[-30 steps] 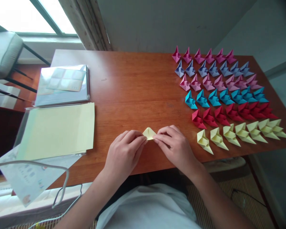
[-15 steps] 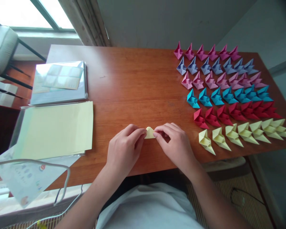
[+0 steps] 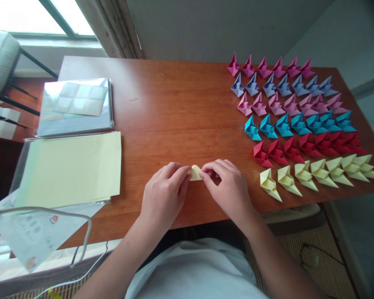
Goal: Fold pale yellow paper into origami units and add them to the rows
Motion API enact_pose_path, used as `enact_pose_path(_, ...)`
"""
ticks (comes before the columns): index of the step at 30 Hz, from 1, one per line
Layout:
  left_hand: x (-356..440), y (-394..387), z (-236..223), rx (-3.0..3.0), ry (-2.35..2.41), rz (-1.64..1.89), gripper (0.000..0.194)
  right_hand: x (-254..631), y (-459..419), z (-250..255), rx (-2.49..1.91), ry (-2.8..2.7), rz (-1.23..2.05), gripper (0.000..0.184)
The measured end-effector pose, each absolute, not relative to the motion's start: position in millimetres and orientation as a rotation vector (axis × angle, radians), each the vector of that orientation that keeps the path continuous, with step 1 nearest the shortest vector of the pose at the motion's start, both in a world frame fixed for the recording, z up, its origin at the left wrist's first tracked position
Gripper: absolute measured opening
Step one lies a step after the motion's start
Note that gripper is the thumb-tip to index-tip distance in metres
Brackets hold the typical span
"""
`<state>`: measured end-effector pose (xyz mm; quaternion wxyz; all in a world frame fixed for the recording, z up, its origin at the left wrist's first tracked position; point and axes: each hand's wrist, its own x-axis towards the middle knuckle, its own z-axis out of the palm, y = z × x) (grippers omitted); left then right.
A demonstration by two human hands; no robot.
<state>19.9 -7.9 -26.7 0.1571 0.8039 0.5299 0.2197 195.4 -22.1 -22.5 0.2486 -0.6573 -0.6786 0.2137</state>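
Observation:
A small pale yellow folded paper piece point(image 3: 195, 172) rests on the wooden table point(image 3: 174, 108) near its front edge. My left hand point(image 3: 163, 196) pinches its left side with curled fingers. My right hand point(image 3: 229, 187) pinches its right side, fingertips pressed together on the paper. Most of the piece is hidden between my fingers. To the right lies a row of several finished yellow origami shapes point(image 3: 318, 173).
Rows of folded shapes in pink, lilac, blue point(image 3: 299, 124) and red point(image 3: 305, 147) fill the table's right side. A stack of pale yellow sheets point(image 3: 71, 168) and a shiny plastic packet point(image 3: 76, 106) lie at left. A chair point(image 3: 0, 62) stands beyond the left edge.
My hands have closed in on the yellow piece, so less of it shows than one second ago. The view has shifted slightly.

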Motion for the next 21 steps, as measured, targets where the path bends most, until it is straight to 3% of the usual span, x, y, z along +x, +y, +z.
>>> enact_pose_path(15,21.9,-9.2,-26.8,2.387,1.527,0.534,0.018,195.4,-15.6,-18.9,-1.860,-1.903,0.610,0.013)
enact_pose_path(21,22.1,-6.3,-26.2,2.339,1.531,0.546,0.018,196.1,-1.9,-14.4,-1.945,-1.944,0.634,0.027)
